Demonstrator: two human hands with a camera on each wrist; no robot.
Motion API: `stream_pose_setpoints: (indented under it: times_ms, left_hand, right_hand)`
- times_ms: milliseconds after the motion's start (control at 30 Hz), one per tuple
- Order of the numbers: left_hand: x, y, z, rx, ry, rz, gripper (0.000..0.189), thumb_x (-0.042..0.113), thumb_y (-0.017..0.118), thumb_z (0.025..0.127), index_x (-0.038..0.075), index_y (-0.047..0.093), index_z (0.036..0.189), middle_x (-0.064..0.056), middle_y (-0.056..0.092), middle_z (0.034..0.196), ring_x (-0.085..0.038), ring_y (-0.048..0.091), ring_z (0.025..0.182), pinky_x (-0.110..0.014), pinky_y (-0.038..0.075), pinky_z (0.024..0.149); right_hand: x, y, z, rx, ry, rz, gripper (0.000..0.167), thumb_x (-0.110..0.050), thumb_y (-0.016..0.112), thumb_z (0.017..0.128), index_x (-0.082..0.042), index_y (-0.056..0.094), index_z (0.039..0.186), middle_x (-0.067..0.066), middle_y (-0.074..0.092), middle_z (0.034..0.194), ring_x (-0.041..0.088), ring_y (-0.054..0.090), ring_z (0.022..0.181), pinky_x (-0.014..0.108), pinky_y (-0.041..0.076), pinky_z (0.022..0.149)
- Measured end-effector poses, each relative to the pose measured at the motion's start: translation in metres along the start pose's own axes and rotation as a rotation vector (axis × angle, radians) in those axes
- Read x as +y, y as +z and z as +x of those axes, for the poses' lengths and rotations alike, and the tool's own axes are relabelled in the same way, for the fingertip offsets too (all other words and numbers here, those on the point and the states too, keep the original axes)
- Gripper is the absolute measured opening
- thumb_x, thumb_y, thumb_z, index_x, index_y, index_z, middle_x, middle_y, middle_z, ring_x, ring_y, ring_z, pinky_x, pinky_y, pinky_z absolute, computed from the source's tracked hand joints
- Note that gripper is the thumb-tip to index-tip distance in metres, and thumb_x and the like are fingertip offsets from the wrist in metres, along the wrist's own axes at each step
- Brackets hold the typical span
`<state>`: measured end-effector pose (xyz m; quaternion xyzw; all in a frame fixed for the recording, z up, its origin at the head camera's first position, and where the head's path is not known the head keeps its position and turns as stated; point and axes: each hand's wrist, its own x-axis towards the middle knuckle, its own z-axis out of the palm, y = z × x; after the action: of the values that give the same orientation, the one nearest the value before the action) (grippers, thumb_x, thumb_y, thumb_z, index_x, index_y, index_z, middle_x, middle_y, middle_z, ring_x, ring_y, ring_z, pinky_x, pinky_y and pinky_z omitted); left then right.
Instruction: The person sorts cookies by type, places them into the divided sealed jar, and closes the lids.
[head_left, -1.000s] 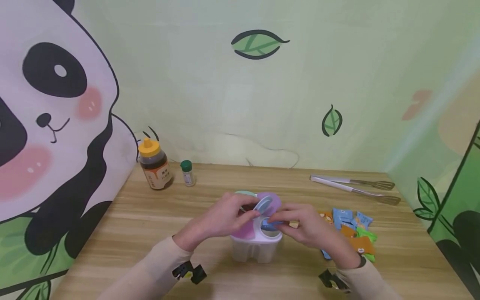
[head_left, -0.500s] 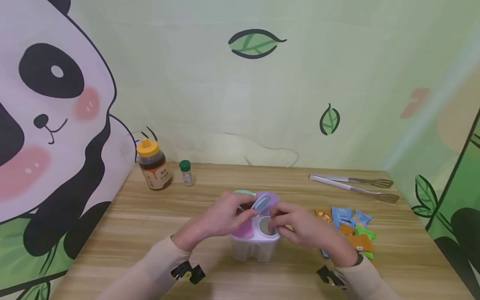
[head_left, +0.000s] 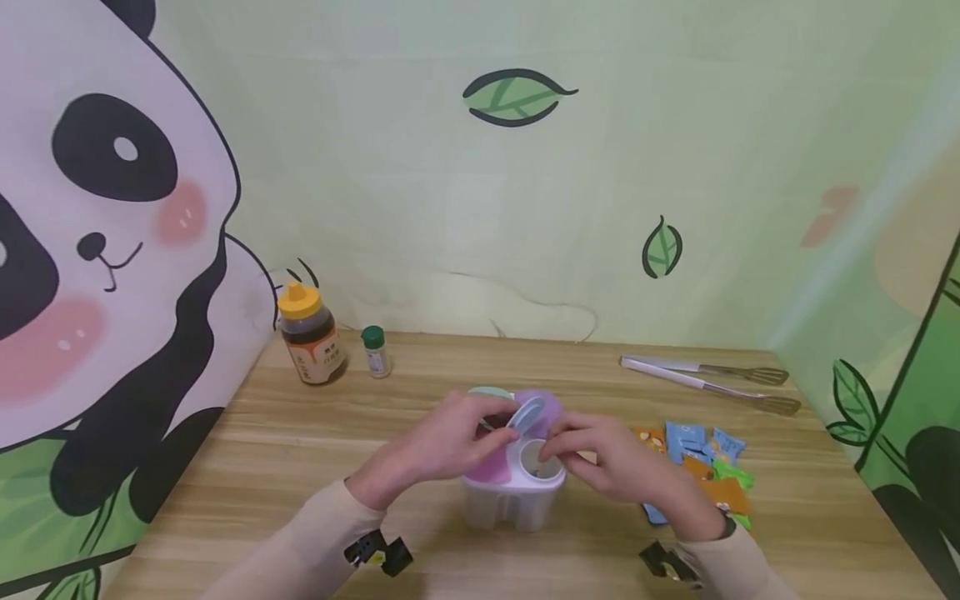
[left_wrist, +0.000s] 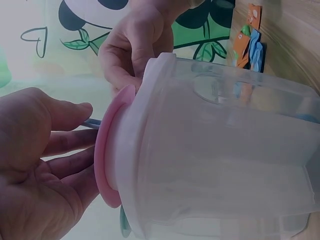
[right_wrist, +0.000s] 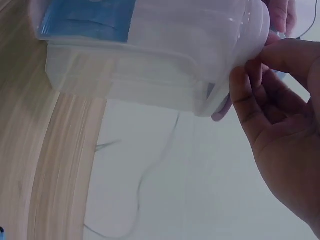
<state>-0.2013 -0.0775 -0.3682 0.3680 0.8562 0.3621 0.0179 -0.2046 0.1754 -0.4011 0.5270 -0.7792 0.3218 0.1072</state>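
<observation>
Though narrow, left grip (head_left: 438, 440) on lid (head_left: 527, 414)

The surface (head_left: 277, 450) is wood-grained. Near its far left corner is a yellow bottle cap (head_left: 299, 302); towards its right edge, packets (head_left: 701, 465) are blue, orange and green. Box lids (head_left: 491, 468) are pink, purple, green and blue.

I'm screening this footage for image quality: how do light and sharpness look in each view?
Head: fairly even light, small lettering on the brown, yellow-capped jar too soft to read; left wrist: dim, the translucent white plastic box hazy; right wrist: right hand shaded against a pale, washed-out wall.
</observation>
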Motion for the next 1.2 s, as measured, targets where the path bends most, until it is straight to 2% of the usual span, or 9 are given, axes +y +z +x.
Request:
stream_pose_setpoints:
  times_ms: [200,367,500,733,867,967,1200]
  left_hand:
    - [0.0,0.002,0.0,0.006,-0.007,-0.002,0.025,0.016,0.065,0.094,0.005,0.067,0.116,-0.006,0.073,0.104,-0.011,0.069,0.09,-0.014,0.054,0.075]
    - [-0.001,0.003,0.0,0.002,-0.002,-0.019,0.025,0.016,0.064,0.094,0.004,0.067,0.116,-0.007,0.073,0.104,-0.012,0.069,0.09,-0.015,0.054,0.076]
    - [-0.001,0.002,-0.001,0.014,-0.012,-0.021,0.024,0.015,0.064,0.094,0.003,0.067,0.115,-0.007,0.072,0.102,-0.012,0.069,0.091,-0.015,0.055,0.077]
    - [-0.002,0.001,-0.001,0.011,-0.007,0.001,0.024,0.017,0.065,0.094,0.004,0.068,0.114,-0.005,0.073,0.101,-0.011,0.069,0.089,-0.015,0.055,0.076]
    - [-0.001,0.0,-0.001,0.012,0.009,-0.01,0.022,0.014,0.065,0.094,0.004,0.068,0.113,-0.006,0.073,0.1,-0.012,0.069,0.089,-0.016,0.055,0.077]
    - [-0.002,-0.001,-0.001,0.016,0.021,-0.021,0.022,0.013,0.065,0.093,0.003,0.068,0.112,-0.008,0.072,0.1,-0.014,0.069,0.089,-0.017,0.056,0.077]
    - [-0.002,0.0,0.0,0.0,0.002,-0.009,0.022,0.015,0.065,0.094,0.004,0.068,0.113,-0.006,0.073,0.101,-0.011,0.069,0.09,-0.016,0.055,0.077]
  right_hand:
    - [0.001,-0.006,-0.009,0.032,0.066,0.068,0.028,0.008,0.066,0.085,-0.014,0.073,0.1,0.001,0.071,0.104,0.013,0.066,0.095,0.024,0.056,0.082]
    - [0.003,-0.012,-0.015,0.067,0.081,0.057,0.029,0.01,0.067,0.083,-0.01,0.071,0.103,0.001,0.073,0.1,0.015,0.067,0.087,0.024,0.057,0.077]
    - [0.007,-0.014,-0.017,0.062,0.089,0.022,0.03,0.007,0.068,0.084,-0.013,0.07,0.105,-0.001,0.072,0.098,0.011,0.065,0.084,0.023,0.057,0.073]
    - [0.014,-0.019,-0.032,0.046,0.206,-0.02,0.03,0.004,0.068,0.085,-0.018,0.07,0.105,-0.006,0.071,0.099,0.008,0.066,0.085,0.026,0.058,0.073]
    - [0.017,-0.021,-0.039,0.044,0.245,-0.044,0.027,0.002,0.067,0.086,-0.017,0.07,0.105,-0.007,0.071,0.099,0.004,0.064,0.084,0.028,0.058,0.071]
    - [0.018,-0.023,-0.042,0.049,0.252,-0.05,0.028,0.003,0.068,0.085,-0.016,0.07,0.105,-0.007,0.071,0.099,0.003,0.063,0.083,0.026,0.058,0.07]
    - [0.023,-0.024,-0.051,0.055,0.272,-0.08,0.029,0.005,0.069,0.083,-0.017,0.07,0.103,-0.008,0.071,0.095,0.001,0.062,0.08,0.024,0.057,0.068]
